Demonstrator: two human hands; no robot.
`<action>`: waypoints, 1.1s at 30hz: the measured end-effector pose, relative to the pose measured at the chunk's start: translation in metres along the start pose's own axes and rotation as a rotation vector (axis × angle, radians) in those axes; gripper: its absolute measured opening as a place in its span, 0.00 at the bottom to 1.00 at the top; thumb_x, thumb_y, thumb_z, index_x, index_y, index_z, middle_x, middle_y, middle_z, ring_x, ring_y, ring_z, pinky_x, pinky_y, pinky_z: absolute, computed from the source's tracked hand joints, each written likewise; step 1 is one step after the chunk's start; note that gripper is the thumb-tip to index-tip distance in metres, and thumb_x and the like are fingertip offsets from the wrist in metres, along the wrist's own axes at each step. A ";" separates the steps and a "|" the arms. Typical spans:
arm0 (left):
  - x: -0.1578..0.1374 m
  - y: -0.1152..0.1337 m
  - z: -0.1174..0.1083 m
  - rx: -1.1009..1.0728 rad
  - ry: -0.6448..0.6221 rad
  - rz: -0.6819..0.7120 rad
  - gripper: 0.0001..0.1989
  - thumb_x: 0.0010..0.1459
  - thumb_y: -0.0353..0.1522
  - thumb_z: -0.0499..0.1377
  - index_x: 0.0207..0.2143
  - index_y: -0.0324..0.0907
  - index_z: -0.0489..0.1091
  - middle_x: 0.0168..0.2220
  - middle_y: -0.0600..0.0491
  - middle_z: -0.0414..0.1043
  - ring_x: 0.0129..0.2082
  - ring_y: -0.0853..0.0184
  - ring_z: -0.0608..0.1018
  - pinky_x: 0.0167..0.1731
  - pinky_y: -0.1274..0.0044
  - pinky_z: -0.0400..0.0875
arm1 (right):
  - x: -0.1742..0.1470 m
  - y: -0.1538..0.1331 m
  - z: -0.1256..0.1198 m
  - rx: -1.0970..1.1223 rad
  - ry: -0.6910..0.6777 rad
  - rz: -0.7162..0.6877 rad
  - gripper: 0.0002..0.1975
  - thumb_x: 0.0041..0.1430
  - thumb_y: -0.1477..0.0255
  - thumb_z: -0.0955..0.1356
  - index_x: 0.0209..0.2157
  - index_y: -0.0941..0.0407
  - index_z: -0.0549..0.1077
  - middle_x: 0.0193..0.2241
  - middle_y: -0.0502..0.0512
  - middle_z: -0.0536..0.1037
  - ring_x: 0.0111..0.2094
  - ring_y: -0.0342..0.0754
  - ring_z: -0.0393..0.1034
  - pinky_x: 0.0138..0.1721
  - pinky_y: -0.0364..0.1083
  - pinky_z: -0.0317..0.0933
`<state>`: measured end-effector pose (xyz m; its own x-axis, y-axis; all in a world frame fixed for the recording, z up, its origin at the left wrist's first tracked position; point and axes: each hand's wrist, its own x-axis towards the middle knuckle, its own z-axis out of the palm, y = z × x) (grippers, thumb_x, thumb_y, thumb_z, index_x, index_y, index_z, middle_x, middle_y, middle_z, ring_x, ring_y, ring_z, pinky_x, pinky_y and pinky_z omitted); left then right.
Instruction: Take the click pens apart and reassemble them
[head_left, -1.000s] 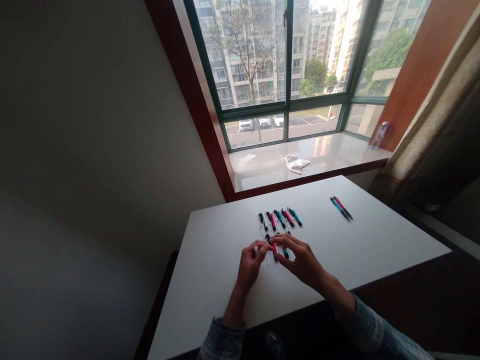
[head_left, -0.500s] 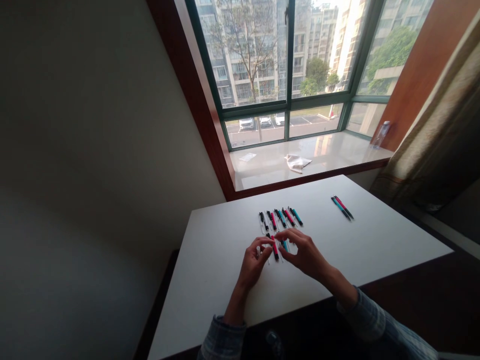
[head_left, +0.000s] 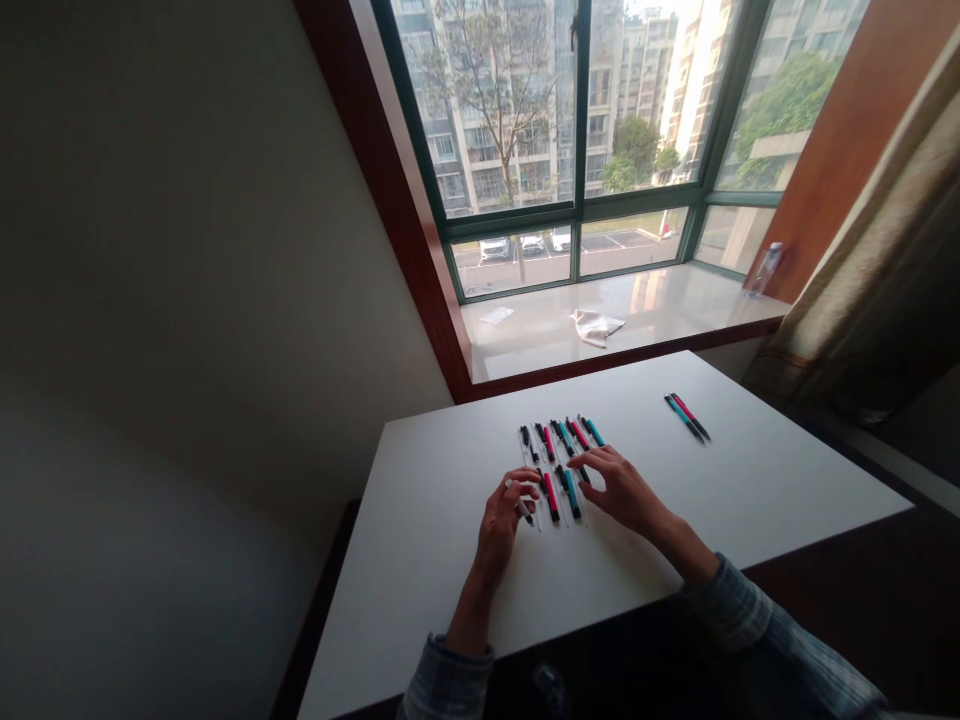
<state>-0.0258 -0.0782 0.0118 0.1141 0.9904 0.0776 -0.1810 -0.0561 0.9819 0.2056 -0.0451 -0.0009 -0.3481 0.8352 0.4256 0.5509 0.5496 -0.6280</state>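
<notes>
My left hand (head_left: 501, 522) is closed around a white pen barrel (head_left: 519, 497) with a dark tip, held slanting over the table. Beside it lie a pink pen barrel (head_left: 551, 497) and a teal pen barrel (head_left: 572, 494), each with a black clipped part at its upper left and thin refills alongside. My right hand (head_left: 619, 488) is just right of the teal barrel, thumb and fingers apart. A small black pen part (head_left: 583, 474) shows between its fingertips; whether they touch it is unclear.
Behind my hands, a row of disassembled pens (head_left: 561, 438) lies on the white table (head_left: 420, 540). Two pens (head_left: 686, 418), teal and pink, rest side by side at the right. On the windowsill are a cloth (head_left: 596, 327) and a clear bottle (head_left: 765, 270).
My right hand has moved right, away from my left hand, uncovering the teal barrel. My left hand has turned, and the white barrel now slants with its dark tip showing.
</notes>
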 end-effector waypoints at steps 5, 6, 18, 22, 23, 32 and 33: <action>-0.002 -0.001 -0.001 -0.015 0.040 0.008 0.25 0.64 0.52 0.57 0.43 0.39 0.79 0.43 0.45 0.74 0.39 0.62 0.73 0.41 0.72 0.70 | -0.011 -0.047 0.006 0.217 0.023 0.052 0.02 0.65 0.71 0.71 0.39 0.54 0.77 0.36 0.53 0.81 0.39 0.50 0.76 0.42 0.50 0.70; -0.002 -0.001 -0.001 -0.031 0.048 -0.001 0.26 0.64 0.52 0.58 0.43 0.40 0.79 0.38 0.47 0.73 0.37 0.64 0.72 0.39 0.73 0.70 | -0.013 -0.057 0.011 0.265 -0.008 0.060 0.03 0.65 0.69 0.72 0.38 0.53 0.77 0.35 0.52 0.81 0.37 0.49 0.76 0.40 0.48 0.69; 0.001 -0.003 -0.003 -0.060 0.073 -0.027 0.25 0.59 0.49 0.65 0.48 0.39 0.77 0.29 0.55 0.68 0.28 0.70 0.70 0.30 0.77 0.68 | -0.011 -0.082 0.053 0.299 0.228 0.098 0.02 0.62 0.75 0.71 0.35 0.54 0.74 0.31 0.51 0.78 0.30 0.46 0.73 0.34 0.45 0.69; 0.001 -0.002 -0.005 -0.007 0.120 -0.036 0.25 0.57 0.48 0.68 0.49 0.40 0.76 0.27 0.57 0.69 0.26 0.70 0.72 0.30 0.77 0.70 | -0.011 -0.084 0.053 0.302 0.207 0.109 0.04 0.62 0.74 0.72 0.38 0.53 0.75 0.33 0.51 0.79 0.32 0.47 0.74 0.35 0.45 0.70; 0.001 -0.001 -0.005 -0.013 0.132 -0.027 0.26 0.56 0.47 0.68 0.50 0.40 0.76 0.27 0.57 0.69 0.26 0.70 0.72 0.30 0.78 0.71 | -0.011 -0.085 0.053 0.302 0.202 0.112 0.04 0.62 0.73 0.72 0.39 0.53 0.75 0.34 0.51 0.79 0.32 0.47 0.74 0.35 0.45 0.70; 0.002 0.001 -0.005 -0.089 0.309 0.024 0.22 0.53 0.44 0.71 0.45 0.40 0.76 0.33 0.53 0.77 0.31 0.67 0.80 0.36 0.74 0.77 | -0.013 -0.078 0.050 0.316 0.217 0.124 0.03 0.64 0.72 0.70 0.40 0.54 0.75 0.33 0.53 0.81 0.33 0.48 0.76 0.39 0.48 0.71; 0.003 0.001 -0.006 -0.071 0.309 0.029 0.21 0.53 0.43 0.71 0.44 0.40 0.76 0.33 0.52 0.77 0.31 0.67 0.80 0.36 0.74 0.77 | -0.013 -0.076 0.049 0.315 0.213 0.118 0.04 0.64 0.72 0.70 0.41 0.54 0.76 0.34 0.53 0.81 0.34 0.49 0.76 0.39 0.48 0.72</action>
<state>-0.0312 -0.0751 0.0118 -0.1926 0.9805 0.0381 -0.2490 -0.0864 0.9646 0.1312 -0.0972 0.0099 -0.1128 0.8893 0.4431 0.3070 0.4553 -0.8357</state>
